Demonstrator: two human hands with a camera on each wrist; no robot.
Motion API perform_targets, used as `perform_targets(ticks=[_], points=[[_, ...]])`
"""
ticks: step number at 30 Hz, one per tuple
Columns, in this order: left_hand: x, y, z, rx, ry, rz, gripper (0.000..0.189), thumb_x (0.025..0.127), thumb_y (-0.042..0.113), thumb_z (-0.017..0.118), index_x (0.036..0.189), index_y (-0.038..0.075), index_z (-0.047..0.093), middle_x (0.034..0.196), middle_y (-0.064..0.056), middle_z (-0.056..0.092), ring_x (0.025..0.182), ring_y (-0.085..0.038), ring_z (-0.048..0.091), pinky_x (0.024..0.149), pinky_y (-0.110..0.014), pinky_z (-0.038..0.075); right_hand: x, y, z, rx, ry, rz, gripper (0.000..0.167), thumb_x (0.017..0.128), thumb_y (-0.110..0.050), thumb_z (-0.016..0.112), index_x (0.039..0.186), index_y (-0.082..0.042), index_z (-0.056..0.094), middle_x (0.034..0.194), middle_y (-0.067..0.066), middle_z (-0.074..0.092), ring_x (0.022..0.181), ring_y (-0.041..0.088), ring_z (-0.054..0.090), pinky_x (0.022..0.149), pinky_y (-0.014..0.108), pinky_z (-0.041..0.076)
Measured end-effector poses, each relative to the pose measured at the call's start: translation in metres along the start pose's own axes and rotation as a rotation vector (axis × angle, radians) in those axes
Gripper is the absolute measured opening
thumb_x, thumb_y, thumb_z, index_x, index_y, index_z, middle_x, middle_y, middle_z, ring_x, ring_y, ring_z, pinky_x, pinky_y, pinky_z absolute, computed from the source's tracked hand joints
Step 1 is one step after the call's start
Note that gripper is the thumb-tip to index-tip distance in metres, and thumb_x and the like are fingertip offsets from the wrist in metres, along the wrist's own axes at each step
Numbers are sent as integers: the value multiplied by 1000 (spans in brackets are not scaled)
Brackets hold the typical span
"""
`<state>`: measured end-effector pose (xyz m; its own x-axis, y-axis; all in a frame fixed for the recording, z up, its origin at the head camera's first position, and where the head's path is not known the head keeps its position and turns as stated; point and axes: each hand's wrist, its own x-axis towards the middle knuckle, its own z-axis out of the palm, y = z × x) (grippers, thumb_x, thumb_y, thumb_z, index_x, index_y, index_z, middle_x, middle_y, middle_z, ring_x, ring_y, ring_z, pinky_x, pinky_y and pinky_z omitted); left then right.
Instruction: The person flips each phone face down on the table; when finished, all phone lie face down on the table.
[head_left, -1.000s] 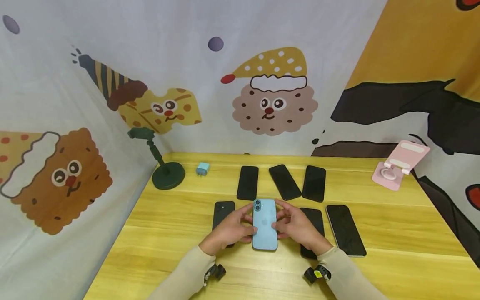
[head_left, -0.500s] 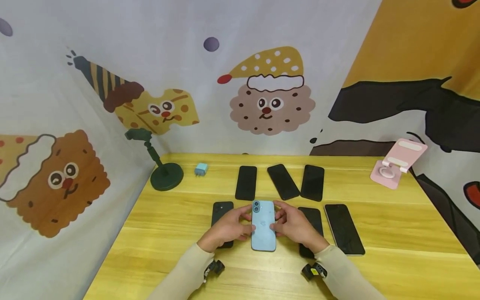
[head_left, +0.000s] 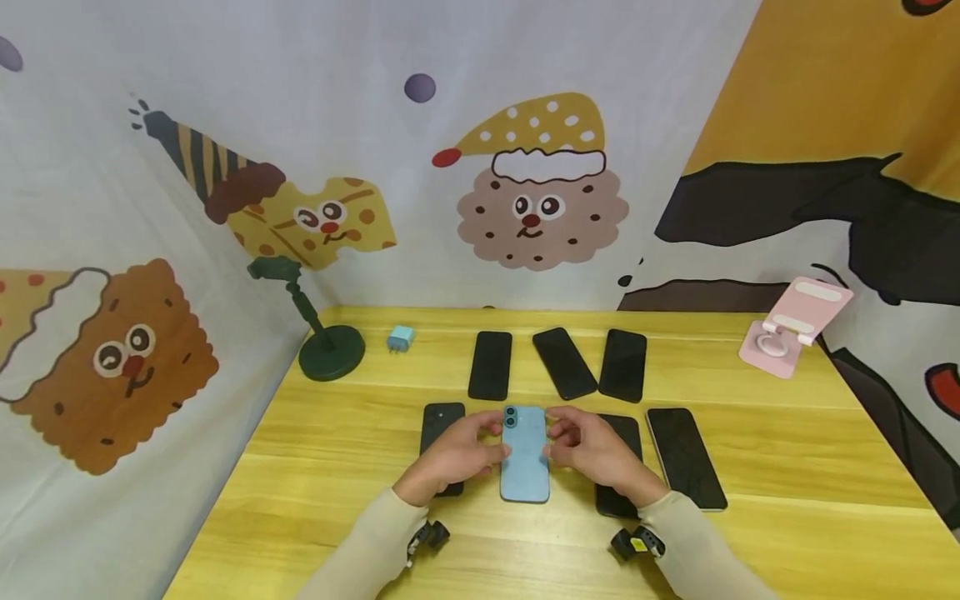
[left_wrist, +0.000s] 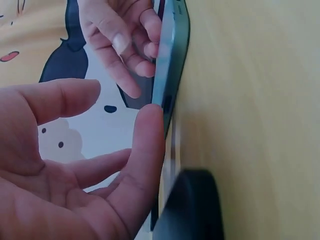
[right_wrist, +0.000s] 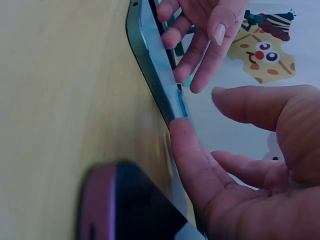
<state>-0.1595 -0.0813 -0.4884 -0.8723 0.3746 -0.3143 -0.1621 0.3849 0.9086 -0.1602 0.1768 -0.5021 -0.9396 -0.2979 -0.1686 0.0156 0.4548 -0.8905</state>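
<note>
A light-blue smartphone (head_left: 525, 467) lies back up on the wooden table, its two-lens camera at the upper left. At its left edge is my left hand (head_left: 467, 448), partly over a black phone (head_left: 444, 417) with its back up. On the other side my right hand (head_left: 596, 450) partly covers a dark phone (head_left: 621, 500). In the left wrist view, a left fingertip (left_wrist: 149, 117) meets the blue phone's edge, while the thumb stands away. A right fingertip (right_wrist: 182, 132) is likewise at the edge in the right wrist view, thumb apart. Neither hand grips the phone.
Three dark phones, left (head_left: 491, 365), middle (head_left: 565, 362) and right (head_left: 623, 365), lie behind. Another phone (head_left: 687, 458) is at the right. Farther back are a green stand (head_left: 332, 352), a blue charger plug (head_left: 401, 338) and a pink phone stand (head_left: 806, 308). A printed cloth (head_left: 337, 100) hangs behind.
The blue phone has come down to lie flat on the table. My fingers have loosened from its sides, and the right hand has drawn slightly away. The head view has shifted slightly.
</note>
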Motion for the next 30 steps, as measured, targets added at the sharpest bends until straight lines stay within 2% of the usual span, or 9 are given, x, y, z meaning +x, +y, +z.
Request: perform_targets(ticks=[3, 6, 10, 13, 23, 30], points=[[0, 4, 4, 9, 8, 22, 64, 101, 21, 72, 158, 4, 47, 140, -17, 57, 79, -21, 64, 65, -30, 53, -5, 0, -7, -1, 15, -25, 59, 96, -15, 78, 148, 0, 56, 121, 14, 69, 98, 17, 69, 75, 25, 56], [2, 7, 9, 16, 6, 59, 64, 101, 22, 72, 157, 3, 48, 140, -18, 57, 88, -22, 62, 68, -30, 50, -10, 2, -15, 3, 33, -38, 54, 98, -15, 75, 147, -1, 57, 122, 15, 70, 100, 19, 70, 76, 25, 58], [6, 12, 20, 3, -10, 89, 63, 101, 23, 73, 156, 5, 49, 142, -18, 56, 114, -23, 63, 86, -36, 56, -18, 5, -28, 19, 40, -44, 52, 101, -18, 73, 148, 0, 56, 124, 18, 69, 101, 22, 70, 79, 27, 61], [9, 18, 29, -28, -53, 83, 63, 101, 25, 73, 157, 8, 49, 146, -16, 56, 123, -26, 62, 94, -41, 57, -26, 10, -38, 7, 65, -44, 52, 102, -21, 72, 147, 0, 57, 123, 17, 69, 100, 21, 70, 78, 27, 62], [19, 31, 55, -122, -191, 85, 62, 103, 26, 70, 158, 8, 48, 149, -16, 54, 117, -19, 66, 94, -42, 60, -54, 29, -60, -9, 147, 28, 50, 105, -25, 69, 147, 0, 57, 122, 17, 69, 103, 24, 72, 80, 25, 63], [20, 38, 72, -203, -237, 74, 62, 102, 19, 71, 158, 6, 48, 152, -17, 51, 121, -21, 66, 97, -42, 61, -72, 39, -76, 53, 159, 99, 57, 107, -26, 65, 153, 4, 48, 137, 23, 62, 114, 22, 69, 85, 29, 64]])
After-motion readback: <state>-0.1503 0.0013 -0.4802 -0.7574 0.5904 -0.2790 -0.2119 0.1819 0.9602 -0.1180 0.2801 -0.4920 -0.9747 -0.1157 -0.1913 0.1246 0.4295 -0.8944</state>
